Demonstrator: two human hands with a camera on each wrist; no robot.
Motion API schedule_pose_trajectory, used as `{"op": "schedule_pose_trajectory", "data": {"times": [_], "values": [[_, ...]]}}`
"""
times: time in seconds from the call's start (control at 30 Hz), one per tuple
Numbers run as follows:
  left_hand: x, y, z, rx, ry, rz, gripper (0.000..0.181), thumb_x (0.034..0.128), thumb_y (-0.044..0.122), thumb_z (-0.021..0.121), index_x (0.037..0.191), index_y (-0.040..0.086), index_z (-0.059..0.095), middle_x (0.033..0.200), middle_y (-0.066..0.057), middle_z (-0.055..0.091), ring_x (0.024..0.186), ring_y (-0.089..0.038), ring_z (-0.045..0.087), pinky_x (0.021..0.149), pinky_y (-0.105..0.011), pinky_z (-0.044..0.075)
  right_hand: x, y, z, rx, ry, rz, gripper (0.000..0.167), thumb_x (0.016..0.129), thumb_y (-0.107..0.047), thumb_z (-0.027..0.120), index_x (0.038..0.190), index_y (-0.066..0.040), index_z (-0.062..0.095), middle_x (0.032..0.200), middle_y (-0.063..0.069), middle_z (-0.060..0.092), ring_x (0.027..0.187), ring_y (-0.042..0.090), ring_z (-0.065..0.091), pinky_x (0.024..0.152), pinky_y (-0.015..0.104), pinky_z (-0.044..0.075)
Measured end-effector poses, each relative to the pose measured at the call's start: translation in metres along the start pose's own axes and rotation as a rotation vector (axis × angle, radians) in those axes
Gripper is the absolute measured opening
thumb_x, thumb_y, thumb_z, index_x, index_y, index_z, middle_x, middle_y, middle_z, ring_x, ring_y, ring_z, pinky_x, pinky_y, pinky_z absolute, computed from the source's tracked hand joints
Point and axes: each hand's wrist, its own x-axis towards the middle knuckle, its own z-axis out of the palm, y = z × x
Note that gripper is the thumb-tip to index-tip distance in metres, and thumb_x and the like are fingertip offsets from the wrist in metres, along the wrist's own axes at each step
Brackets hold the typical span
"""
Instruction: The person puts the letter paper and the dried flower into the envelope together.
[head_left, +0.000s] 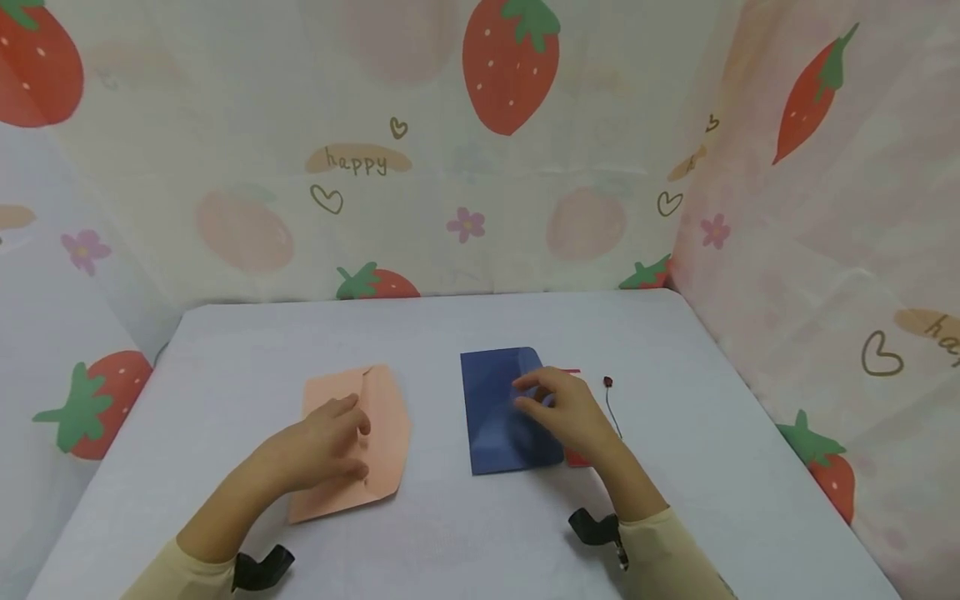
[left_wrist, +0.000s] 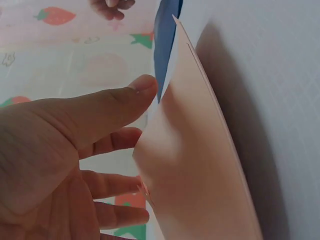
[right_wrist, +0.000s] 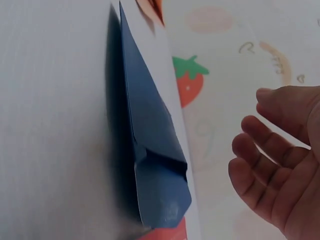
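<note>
Hovering above the right side of the blue envelope (head_left: 493, 412), the fingers of the right hand (head_left: 567, 412) bend loosely, thumb and fingertips apart with nothing between them; the right-wrist view shows them clear of the paper. The left hand (head_left: 322, 447) spreads its fingers at the pocket edge of the peach envelope (head_left: 381, 417), thumb apart; whether the fingertips touch cannot be told. The blue envelope lies below and mostly leftward of the right fingers, its long axis running away from the person, its blue flap (right_wrist: 162, 197) on the right. The peach envelope lies beneath the left hand, its long axis slightly slanted, its peach flap (head_left: 393, 446) extending rightward past the fingertips. Each hand is nearer its own envelope. Just beyond the blue one, rightward, lie a partly hidden red item (head_left: 576, 458) and a thin-stemmed red flower (head_left: 608, 382) on the white table (head_left: 420, 542).
</note>
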Motion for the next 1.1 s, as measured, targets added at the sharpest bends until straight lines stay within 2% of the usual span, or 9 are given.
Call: {"op": "schedule_pose_trajectory", "data": {"times": [0.07, 0.23, 0.3, 0.4, 0.5, 0.63, 0.87, 1.1], "values": [[-0.001, 0.001, -0.001, 0.01, 0.027, 0.03, 0.038, 0.0847, 0.034, 0.083, 0.11, 0.016, 0.061, 0.15, -0.024, 0.047, 0.136, -0.041, 0.049, 0.096, -0.051, 0.05, -0.002, 0.003, -0.005, -0.001, 0.01, -0.011, 0.023, 0.094, -0.021, 0.076, 0.116, -0.018, 0.074, 0.115, -0.005, 0.072, 0.092, 0.011, 0.064, 0.077, 0.03, 0.055], [0.0, 0.006, 0.0, -0.008, 0.077, 0.074, 0.038, 0.0872, 0.032, 0.082, 0.115, 0.017, 0.061, 0.155, -0.021, 0.044, 0.144, -0.043, 0.042, 0.107, -0.054, 0.046, -0.006, 0.012, -0.014, -0.019, 0.018, -0.01, 0.024, 0.094, -0.021, 0.076, 0.118, -0.02, 0.074, 0.116, -0.003, 0.072, 0.092, 0.012, 0.062, 0.072, 0.029, 0.054], [0.002, 0.01, 0.002, -0.014, 0.076, 0.085, 0.038, 0.0886, 0.034, 0.081, 0.117, 0.018, 0.061, 0.158, -0.018, 0.042, 0.146, -0.041, 0.04, 0.11, -0.054, 0.044, -0.007, 0.017, -0.016, -0.031, 0.016, 0.001, 0.026, 0.094, -0.022, 0.076, 0.119, -0.018, 0.074, 0.118, -0.002, 0.071, 0.091, 0.012, 0.061, 0.07, 0.027, 0.053], [0.008, 0.019, 0.004, 0.006, 0.081, 0.138, 0.039, 0.0901, 0.037, 0.079, 0.12, 0.019, 0.061, 0.158, -0.014, 0.044, 0.147, -0.037, 0.041, 0.111, -0.051, 0.044, -0.009, 0.024, -0.018, -0.041, 0.009, 0.016, 0.027, 0.094, -0.021, 0.076, 0.12, -0.014, 0.073, 0.125, 0.003, 0.069, 0.086, 0.014, 0.059, 0.065, 0.026, 0.052], [0.014, 0.029, 0.003, 0.028, 0.094, 0.198, 0.04, 0.0904, 0.036, 0.079, 0.122, 0.019, 0.061, 0.158, -0.013, 0.044, 0.147, -0.034, 0.041, 0.111, -0.049, 0.045, -0.01, 0.03, -0.019, -0.056, -0.007, 0.015, 0.027, 0.094, -0.019, 0.076, 0.12, -0.012, 0.073, 0.131, 0.006, 0.067, 0.086, 0.015, 0.06, 0.065, 0.027, 0.052], [0.022, 0.038, -0.001, 0.044, 0.098, 0.224, 0.043, 0.0908, 0.038, 0.079, 0.127, 0.023, 0.06, 0.161, -0.009, 0.041, 0.149, -0.031, 0.039, 0.11, -0.045, 0.046, -0.012, 0.036, -0.018, -0.094, -0.029, 0.014, 0.028, 0.094, -0.02, 0.076, 0.12, -0.014, 0.073, 0.126, 0.001, 0.069, 0.092, 0.014, 0.062, 0.069, 0.027, 0.052], [0.042, 0.057, -0.003, 0.03, 0.056, 0.242, 0.048, 0.0914, 0.04, 0.077, 0.132, 0.027, 0.057, 0.163, -0.006, 0.038, 0.153, -0.035, 0.031, 0.113, -0.048, 0.043, -0.012, 0.04, -0.017, -0.132, -0.039, -0.003, 0.026, 0.093, -0.019, 0.077, 0.118, -0.015, 0.074, 0.115, -0.003, 0.071, 0.101, 0.02, 0.063, 0.08, 0.034, 0.054], [0.071, 0.079, 0.003, 0.057, -0.03, 0.226, 0.055, 0.0937, 0.046, 0.073, 0.142, 0.027, 0.054, 0.165, -0.006, 0.034, 0.151, -0.028, 0.036, 0.111, -0.046, 0.045, -0.011, 0.043, -0.019, -0.148, -0.056, 0.015, 0.024, 0.093, -0.019, 0.077, 0.117, -0.015, 0.076, 0.121, -0.001, 0.072, 0.121, 0.025, 0.06, 0.101, 0.05, 0.051]]}}
